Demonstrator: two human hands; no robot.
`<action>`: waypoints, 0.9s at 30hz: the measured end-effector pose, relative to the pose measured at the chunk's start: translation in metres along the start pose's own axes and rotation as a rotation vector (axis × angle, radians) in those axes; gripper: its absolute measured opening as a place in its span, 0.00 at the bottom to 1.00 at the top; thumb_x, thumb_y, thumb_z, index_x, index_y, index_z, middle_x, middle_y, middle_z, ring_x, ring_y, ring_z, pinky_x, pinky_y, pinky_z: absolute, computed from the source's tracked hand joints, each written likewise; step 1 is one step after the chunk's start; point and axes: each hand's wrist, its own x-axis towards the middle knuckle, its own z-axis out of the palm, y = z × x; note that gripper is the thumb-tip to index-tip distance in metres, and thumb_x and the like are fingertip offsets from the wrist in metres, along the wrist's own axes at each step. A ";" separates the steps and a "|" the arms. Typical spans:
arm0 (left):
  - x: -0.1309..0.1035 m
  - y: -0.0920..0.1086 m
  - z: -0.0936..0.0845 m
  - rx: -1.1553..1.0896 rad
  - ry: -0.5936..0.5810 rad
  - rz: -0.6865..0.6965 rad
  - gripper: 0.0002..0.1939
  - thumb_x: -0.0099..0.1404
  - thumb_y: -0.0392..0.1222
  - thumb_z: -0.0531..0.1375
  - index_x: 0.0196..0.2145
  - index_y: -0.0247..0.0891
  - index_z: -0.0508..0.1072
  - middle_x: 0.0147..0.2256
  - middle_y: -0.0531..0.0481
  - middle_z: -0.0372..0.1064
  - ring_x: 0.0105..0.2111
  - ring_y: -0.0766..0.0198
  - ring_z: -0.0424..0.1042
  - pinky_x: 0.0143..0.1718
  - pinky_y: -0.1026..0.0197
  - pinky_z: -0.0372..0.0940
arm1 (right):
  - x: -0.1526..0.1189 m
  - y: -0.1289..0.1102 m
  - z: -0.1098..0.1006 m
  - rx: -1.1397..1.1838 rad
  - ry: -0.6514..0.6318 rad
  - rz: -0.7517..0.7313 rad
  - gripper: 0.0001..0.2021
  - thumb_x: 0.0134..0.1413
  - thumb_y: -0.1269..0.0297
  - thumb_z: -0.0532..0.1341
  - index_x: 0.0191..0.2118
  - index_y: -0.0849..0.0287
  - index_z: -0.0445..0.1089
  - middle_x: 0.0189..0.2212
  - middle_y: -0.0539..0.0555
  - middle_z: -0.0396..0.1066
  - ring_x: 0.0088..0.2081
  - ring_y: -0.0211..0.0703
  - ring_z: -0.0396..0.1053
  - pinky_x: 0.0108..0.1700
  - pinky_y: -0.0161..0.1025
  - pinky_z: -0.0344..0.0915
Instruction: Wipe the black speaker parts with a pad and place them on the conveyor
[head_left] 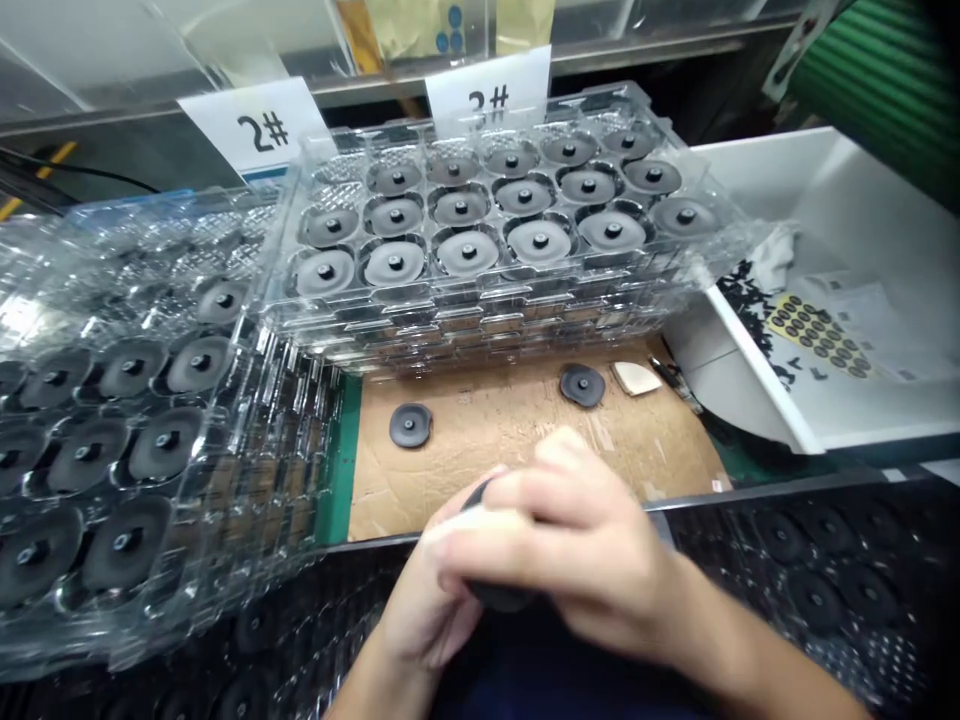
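Observation:
My left hand [431, 605] and my right hand [592, 540] are together just in front of the work area, both closed on a dark disc-like part [502, 597]. My right fingers lie across its top and hide most of it. Beyond them, on the brown cardboard [480, 430], lie two loose dark grey discs, one at left [410, 425] and one at right [583, 385], each with a small central stub. A pale wedge-shaped piece [637, 378] lies beside the right-hand disc.
Stacked clear trays [480, 290] with grey discs stand behind the cardboard, more trays [187, 540] at left. At right, a white bin [765, 360] holds small black pieces and a yellow sticker sheet [817, 335]. Dark trays [817, 560] of discs lie along the front.

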 end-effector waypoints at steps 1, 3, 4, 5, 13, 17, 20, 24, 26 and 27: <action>0.003 0.000 0.001 -0.015 -0.037 0.004 0.21 0.50 0.37 0.66 0.44 0.38 0.72 0.37 0.48 0.75 0.40 0.54 0.73 0.49 0.54 0.63 | -0.002 0.008 -0.002 0.015 0.061 0.066 0.14 0.61 0.70 0.50 0.45 0.53 0.70 0.32 0.51 0.72 0.33 0.39 0.65 0.38 0.39 0.58; 0.007 0.000 0.001 -0.054 -0.135 0.004 0.23 0.50 0.36 0.66 0.46 0.41 0.71 0.43 0.48 0.74 0.41 0.54 0.73 0.47 0.55 0.63 | -0.012 0.027 -0.004 0.007 0.208 0.293 0.13 0.60 0.71 0.52 0.46 0.53 0.69 0.38 0.51 0.72 0.39 0.40 0.67 0.42 0.39 0.61; 0.008 0.001 0.002 -0.076 -0.180 0.003 0.23 0.51 0.36 0.66 0.46 0.43 0.71 0.44 0.48 0.73 0.42 0.54 0.73 0.47 0.56 0.64 | -0.020 0.038 -0.002 0.007 0.248 0.400 0.13 0.60 0.70 0.53 0.47 0.53 0.69 0.39 0.52 0.72 0.41 0.41 0.67 0.44 0.40 0.62; 0.010 0.001 0.002 -0.096 -0.216 0.000 0.21 0.52 0.37 0.65 0.46 0.44 0.71 0.45 0.48 0.73 0.42 0.54 0.73 0.46 0.57 0.64 | -0.029 0.048 0.002 0.013 0.251 0.487 0.12 0.59 0.68 0.53 0.46 0.53 0.69 0.41 0.52 0.72 0.42 0.42 0.67 0.44 0.40 0.63; 0.018 0.006 0.004 -0.131 -0.249 -0.040 0.23 0.49 0.44 0.67 0.44 0.41 0.72 0.43 0.48 0.74 0.41 0.55 0.73 0.43 0.62 0.65 | -0.078 0.084 0.051 0.097 0.097 0.610 0.09 0.55 0.69 0.56 0.38 0.55 0.74 0.33 0.52 0.75 0.36 0.42 0.72 0.38 0.40 0.69; 0.023 0.001 0.003 -0.122 -0.207 -0.050 0.25 0.48 0.46 0.67 0.45 0.42 0.72 0.45 0.47 0.72 0.44 0.52 0.72 0.44 0.59 0.65 | -0.045 0.054 0.010 0.058 0.287 0.606 0.12 0.58 0.69 0.55 0.47 0.53 0.68 0.44 0.52 0.71 0.45 0.40 0.68 0.44 0.38 0.65; 0.028 -0.003 0.005 -0.072 -0.155 -0.036 0.23 0.47 0.46 0.67 0.42 0.41 0.74 0.42 0.48 0.73 0.44 0.55 0.70 0.46 0.61 0.64 | -0.018 0.029 -0.016 -0.007 0.207 0.260 0.15 0.57 0.72 0.55 0.48 0.50 0.67 0.39 0.50 0.73 0.37 0.38 0.68 0.40 0.37 0.62; 0.036 -0.004 0.005 0.008 -0.005 -0.015 0.25 0.50 0.44 0.66 0.47 0.44 0.71 0.45 0.50 0.72 0.46 0.59 0.69 0.43 0.66 0.65 | -0.001 0.026 -0.012 -0.096 -0.028 0.265 0.14 0.56 0.76 0.52 0.43 0.55 0.71 0.32 0.50 0.72 0.32 0.39 0.65 0.36 0.39 0.57; 0.040 -0.003 0.002 -0.002 0.031 -0.007 0.24 0.51 0.43 0.66 0.47 0.44 0.70 0.45 0.51 0.72 0.46 0.60 0.69 0.41 0.68 0.66 | 0.004 0.032 -0.005 -0.153 -0.013 0.350 0.15 0.57 0.76 0.51 0.41 0.56 0.71 0.31 0.51 0.72 0.31 0.40 0.64 0.35 0.40 0.54; 0.042 -0.002 0.001 -0.015 0.026 -0.011 0.24 0.51 0.43 0.66 0.47 0.44 0.71 0.44 0.50 0.72 0.46 0.60 0.69 0.41 0.68 0.66 | 0.007 0.035 -0.002 -0.147 0.001 0.320 0.15 0.57 0.75 0.50 0.41 0.56 0.71 0.30 0.51 0.71 0.30 0.40 0.63 0.34 0.40 0.53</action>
